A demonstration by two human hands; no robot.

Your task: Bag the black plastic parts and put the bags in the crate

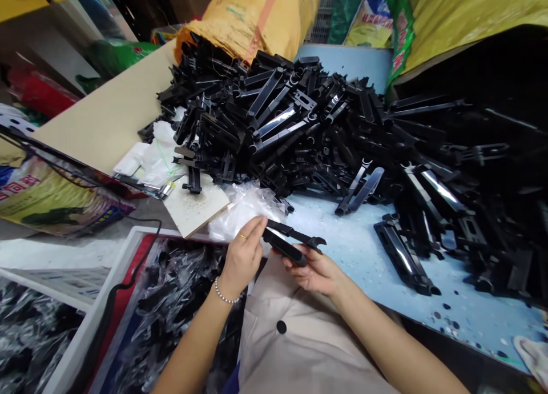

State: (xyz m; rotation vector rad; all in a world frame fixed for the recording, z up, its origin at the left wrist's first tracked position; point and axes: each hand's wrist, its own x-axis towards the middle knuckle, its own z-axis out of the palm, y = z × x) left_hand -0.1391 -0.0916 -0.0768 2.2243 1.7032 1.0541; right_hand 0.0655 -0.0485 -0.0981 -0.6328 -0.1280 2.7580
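A two-armed black part [285, 247] is clasped between left hand [244, 257] and right hand [314, 271] above the lap [299, 320]; black parts [274, 120] are heaped on a blue surface [325, 217] outside an orange sack [265, 8]; plastic-wrapped pieces [171, 291] are held in a white-rimmed crate [121, 262].

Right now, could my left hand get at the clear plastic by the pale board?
Probably yes: the clear plastic lies just beyond your left hand, nothing visible between, though its fingers would likely need to release the black part first.

Black part's [285, 248] end hidden by left hand [243, 260], yellow sack [479, 20] cut off right
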